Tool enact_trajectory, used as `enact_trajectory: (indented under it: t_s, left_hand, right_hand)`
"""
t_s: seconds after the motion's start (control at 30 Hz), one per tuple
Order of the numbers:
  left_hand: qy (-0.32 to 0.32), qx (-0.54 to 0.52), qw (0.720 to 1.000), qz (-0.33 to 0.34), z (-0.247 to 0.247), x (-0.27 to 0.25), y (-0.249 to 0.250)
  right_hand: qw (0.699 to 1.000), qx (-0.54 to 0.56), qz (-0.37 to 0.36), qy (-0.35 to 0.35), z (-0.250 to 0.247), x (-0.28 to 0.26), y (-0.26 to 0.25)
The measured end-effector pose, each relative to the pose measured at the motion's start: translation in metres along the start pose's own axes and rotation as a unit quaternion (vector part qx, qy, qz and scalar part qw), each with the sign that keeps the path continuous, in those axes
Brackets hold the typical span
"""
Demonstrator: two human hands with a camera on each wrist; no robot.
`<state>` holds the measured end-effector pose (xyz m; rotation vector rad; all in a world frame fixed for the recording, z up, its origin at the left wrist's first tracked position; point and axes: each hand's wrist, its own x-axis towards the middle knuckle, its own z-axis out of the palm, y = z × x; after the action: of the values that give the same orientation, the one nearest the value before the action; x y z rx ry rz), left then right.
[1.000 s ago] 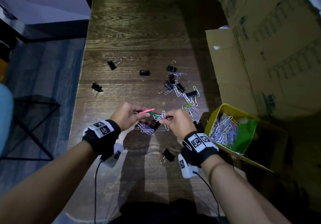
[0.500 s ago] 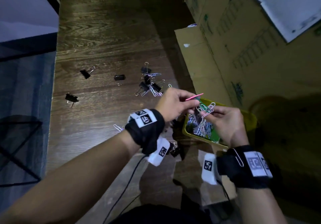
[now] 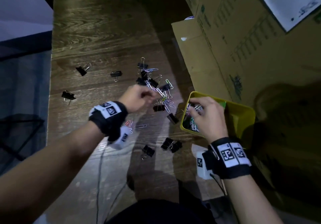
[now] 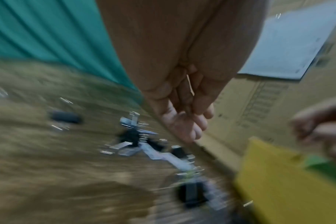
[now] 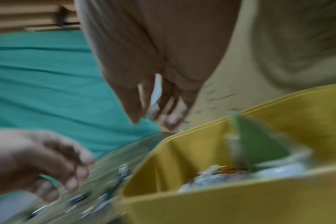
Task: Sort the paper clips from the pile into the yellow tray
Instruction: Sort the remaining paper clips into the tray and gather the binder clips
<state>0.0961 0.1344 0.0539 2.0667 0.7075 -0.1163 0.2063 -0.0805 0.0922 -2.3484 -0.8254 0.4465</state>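
Just ahead-right of left hand (image 3: 137, 97): pile (image 3: 160, 91), strung toward tray (image 3: 243, 112). Left fingers loosely curled, empty, nearer. Right hand (image 3: 206, 116) over tray, grip unclear.

Head cam looks steeply down at the dark wood-grain table (image 3: 104, 37); both wrist cams sit close, blurry. All three catch the yellow plastic tray (image 3: 243, 116).

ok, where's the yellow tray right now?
Head view, right side: the yellow tray sits on the wooden table against the cardboard box, under the right hand.
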Motion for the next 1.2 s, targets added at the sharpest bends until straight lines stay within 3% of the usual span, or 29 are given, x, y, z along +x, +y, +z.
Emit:
enact_trajectory:
  t_s: [0.1, 0.2, 0.33, 0.53, 0.63, 0.77, 0.9, 1.0, 1.13, 1.2]
  left_hand:
    - [-0.059, 0.283, 0.956, -0.051, -0.027, -0.019, -0.057]
    - [-0.107, 0.332, 0.933, -0.084, -0.027, -0.042, -0.102]
    - [-0.091, 0.354, 0.93, -0.042, -0.006, -0.069, -0.13]
    - [0.072, 0.313, 0.945, 0.057, 0.03, -0.091, -0.136]
    - [0.106, 0.304, 0.943, 0.088, 0.041, -0.096, -0.143]
    - [0.076, 0.324, 0.938, 0.1, 0.043, -0.099, -0.152]
    - [0.009, 0.397, 0.91, 0.119, 0.035, -0.102, -0.142]
    - [-0.024, 0.441, 0.889, 0.122, 0.03, -0.102, -0.142]
    - [-0.073, 0.45, 0.881, 0.123, 0.02, -0.099, -0.142]
    - [-0.129, 0.443, 0.882, 0.096, 0.016, -0.099, -0.134]
  right_hand:
    - [0.987, -0.002, -0.136, -0.083, 0.033, -0.002, -0.026]
    - [0.961, -0.067, -0.168, -0.211, 0.083, -0.001, -0.046]
    - [0.925, -0.166, -0.136, -0.313, 0.146, 0.002, -0.049]
    - [0.919, -0.218, -0.163, -0.284, 0.178, 0.007, -0.041]
    - [0.908, -0.234, -0.185, -0.295, 0.179, 0.012, -0.039]
    - [0.874, -0.253, -0.264, -0.322, 0.178, 0.028, -0.044]
    - [0.828, -0.258, -0.329, -0.374, 0.174, 0.042, -0.06]
    - [0.798, -0.252, -0.338, -0.431, 0.187, 0.046, -0.072]
    - [0.812, -0.247, -0.279, -0.45, 0.201, 0.046, -0.072]
    - [0.816, -0.264, -0.272, -0.435, 0.197, 0.042, -0.074]
